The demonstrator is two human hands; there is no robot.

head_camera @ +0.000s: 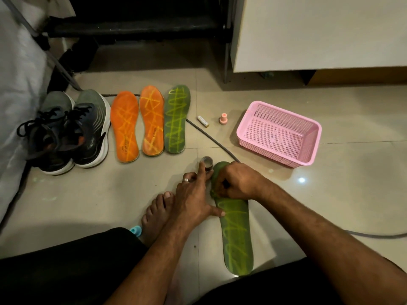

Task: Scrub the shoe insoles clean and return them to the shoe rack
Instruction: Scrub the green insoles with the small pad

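Observation:
A green insole (236,234) with yellow-green zigzag marks lies on the floor tiles in front of me, toe end away. My right hand (239,181) is closed in a fist over its toe end, gripping a small dark object (226,184) that is mostly hidden. My left hand (193,200) lies flat beside the insole with fingers spread. Its thumb presses the insole's left edge and its index finger touches a small round tin (207,161). Two orange insoles (124,126) (152,119) and a second green insole (176,119) lie side by side further away.
A pair of dark sneakers (66,130) stands left of the insoles. A pink perforated basket (279,133) sits at the right. A white cylinder (203,121), a small pink cap (223,118) and a grey cable (212,140) lie between. A black rack (136,27) stands behind.

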